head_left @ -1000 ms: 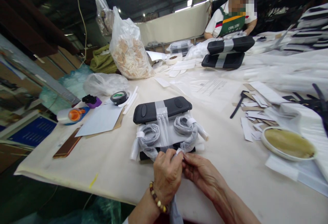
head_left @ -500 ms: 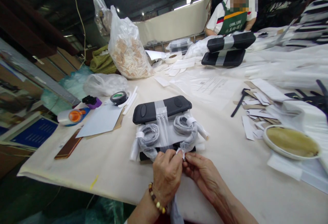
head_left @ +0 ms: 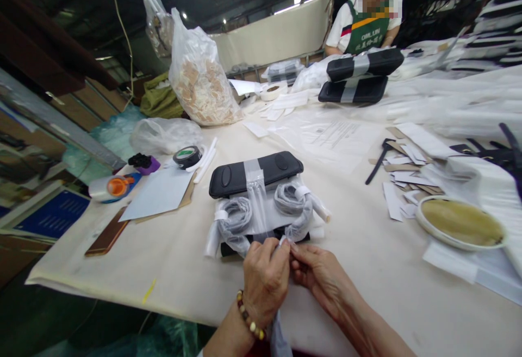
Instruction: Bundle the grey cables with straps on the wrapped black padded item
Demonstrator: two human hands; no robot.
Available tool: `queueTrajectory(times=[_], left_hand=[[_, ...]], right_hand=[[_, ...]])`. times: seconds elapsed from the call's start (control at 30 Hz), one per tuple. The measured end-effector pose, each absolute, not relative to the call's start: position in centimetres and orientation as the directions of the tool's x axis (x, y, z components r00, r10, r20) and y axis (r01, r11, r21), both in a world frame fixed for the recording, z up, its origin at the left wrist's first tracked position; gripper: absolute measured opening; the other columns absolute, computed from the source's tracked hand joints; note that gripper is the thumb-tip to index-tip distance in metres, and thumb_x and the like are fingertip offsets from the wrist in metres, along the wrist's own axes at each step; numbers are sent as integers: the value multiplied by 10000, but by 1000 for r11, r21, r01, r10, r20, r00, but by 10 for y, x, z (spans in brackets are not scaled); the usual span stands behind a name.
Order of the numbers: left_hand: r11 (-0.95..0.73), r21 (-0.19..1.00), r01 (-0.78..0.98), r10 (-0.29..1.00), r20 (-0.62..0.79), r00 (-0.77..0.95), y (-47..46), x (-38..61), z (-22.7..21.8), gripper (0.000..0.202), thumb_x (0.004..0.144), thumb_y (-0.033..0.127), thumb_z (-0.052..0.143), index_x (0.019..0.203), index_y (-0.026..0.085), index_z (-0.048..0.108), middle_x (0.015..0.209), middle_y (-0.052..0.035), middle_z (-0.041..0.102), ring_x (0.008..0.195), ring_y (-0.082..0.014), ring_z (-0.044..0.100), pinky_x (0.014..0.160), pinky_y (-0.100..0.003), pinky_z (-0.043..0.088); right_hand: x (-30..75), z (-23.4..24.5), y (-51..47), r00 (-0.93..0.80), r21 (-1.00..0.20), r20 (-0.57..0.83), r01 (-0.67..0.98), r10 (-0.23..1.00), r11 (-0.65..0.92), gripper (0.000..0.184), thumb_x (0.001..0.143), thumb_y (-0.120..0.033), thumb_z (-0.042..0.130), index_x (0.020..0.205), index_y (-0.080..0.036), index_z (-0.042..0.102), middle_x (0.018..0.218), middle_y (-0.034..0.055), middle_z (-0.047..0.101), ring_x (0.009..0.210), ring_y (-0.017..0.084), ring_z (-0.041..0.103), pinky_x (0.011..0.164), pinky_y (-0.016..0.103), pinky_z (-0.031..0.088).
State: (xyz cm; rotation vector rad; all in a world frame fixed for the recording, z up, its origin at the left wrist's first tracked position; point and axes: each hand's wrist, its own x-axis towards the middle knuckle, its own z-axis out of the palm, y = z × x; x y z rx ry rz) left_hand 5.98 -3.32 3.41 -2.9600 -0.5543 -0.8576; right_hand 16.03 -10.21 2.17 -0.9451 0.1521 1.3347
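Now, my left hand (head_left: 265,281) and right hand (head_left: 322,279) are closed together, their fingertips (head_left: 285,245) pinching a small white tip (head_left: 283,241) of thin clear plastic film (head_left: 240,244). This is at the near edge of a bundle lying flat on the white-covered table (head_left: 73,259), right in front of me. The film wraps two coils of grey strap (head_left: 234,216). Behind them lies a black padded oblong pad (head_left: 234,177), its long axis running crosswise to me and rising slightly to the right. A beaded bracelet (head_left: 247,313) circles my left wrist. Off to the left sits a black roll of tape (head_left: 187,157); to the right, cardboard scraps (head_left: 402,167) and a shallow oval dish (head_left: 460,222). Across the table, a person in a green apron (head_left: 367,29) sits behind two more black pads (head_left: 353,89).
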Motion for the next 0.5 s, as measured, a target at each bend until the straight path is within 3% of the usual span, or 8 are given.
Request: queueTrajectory(times=[0.23, 0.5], left_hand=[[-954, 151, 260, 301, 488, 819, -31, 58, 41, 209, 886, 125, 369, 980, 125, 556, 783, -55, 587, 669, -176, 521, 580, -303, 359], [-858, 318, 403, 509, 434, 743, -33, 61, 44, 146, 834, 194, 481, 967, 165, 531, 797, -25, 646, 663, -180, 570, 604, -302, 378]], right_hand=[[155, 18, -100, 484, -657, -531, -753, 696, 23, 398, 418, -414, 832, 550, -106, 617, 476, -24, 517, 445, 35, 378, 425, 174, 225], [157, 17, -103, 467, -660, -513, -751, 720, 17, 349, 451, -383, 789, 560, -118, 591, 468, -26, 500, 444, 54, 371, 451, 207, 215]])
